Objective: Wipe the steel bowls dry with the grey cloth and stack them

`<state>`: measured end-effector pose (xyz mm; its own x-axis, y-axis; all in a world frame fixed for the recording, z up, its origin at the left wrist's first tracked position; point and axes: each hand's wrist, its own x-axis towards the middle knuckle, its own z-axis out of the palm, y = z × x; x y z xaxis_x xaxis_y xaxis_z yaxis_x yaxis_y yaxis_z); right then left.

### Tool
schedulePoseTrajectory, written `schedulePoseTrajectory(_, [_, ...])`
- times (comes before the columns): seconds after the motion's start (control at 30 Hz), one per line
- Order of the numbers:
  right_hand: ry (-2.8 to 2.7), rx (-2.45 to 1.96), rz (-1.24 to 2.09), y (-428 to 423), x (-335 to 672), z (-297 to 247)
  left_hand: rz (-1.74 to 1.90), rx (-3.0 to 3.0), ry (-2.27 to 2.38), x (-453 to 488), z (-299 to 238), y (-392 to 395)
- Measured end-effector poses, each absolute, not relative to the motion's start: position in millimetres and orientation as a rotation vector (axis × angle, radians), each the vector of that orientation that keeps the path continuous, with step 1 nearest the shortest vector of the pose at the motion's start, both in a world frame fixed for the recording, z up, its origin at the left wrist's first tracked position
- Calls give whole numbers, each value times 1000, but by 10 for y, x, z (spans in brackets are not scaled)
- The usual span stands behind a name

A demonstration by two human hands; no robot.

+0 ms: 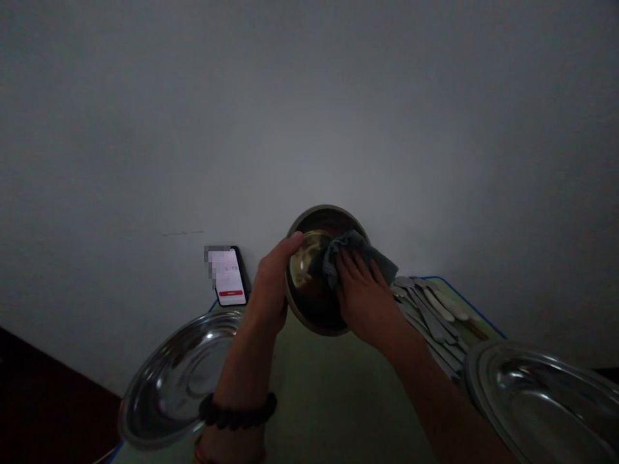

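Observation:
A round metal bowl (pixel 305 274) is held up over the table, its inside facing me. My left hand (pixel 271 283) grips its left rim, the thumb over the edge and the other fingers hidden behind. My right hand (pixel 365 293) presses a grey cloth (pixel 384 259) against the right part of the bowl's inside. The fingers lie along the cloth, and part of it hangs out past the bowl's right rim. A dark beaded bracelet (pixel 236 412) is around my left wrist.
On the left stands a shiny metal basin (pixel 145 393); stacked oval metal trays (pixel 488 386) are at the right. Several metal utensils (pixel 430 316) lie beside my right forearm. A phone (pixel 229 277) leans against the wall (pixel 309 116) behind the green table (pixel 314 399).

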<state>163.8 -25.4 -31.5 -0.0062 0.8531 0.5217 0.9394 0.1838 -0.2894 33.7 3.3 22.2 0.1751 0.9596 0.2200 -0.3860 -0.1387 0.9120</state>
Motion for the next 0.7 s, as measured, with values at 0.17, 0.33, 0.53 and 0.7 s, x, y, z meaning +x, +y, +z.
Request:
schedulePoseTrajectory(0.17, [-1905,-1372,24,-246,1515,-170,1318,1044,636,379,205,50])
schedulePoseTrajectory(0.33, [-2036,-1059,375,-364,1378,-89,1577,994,714,397,173,120])
schedulePoseTrajectory(0.53, [-2091,-961,562,-523,1437,59,1809,1169,802,230,160,205])
schedulePoseTrajectory(0.7, [-2147,-1591,247,-673,1397,129,1840,1413,934,171,266,95])
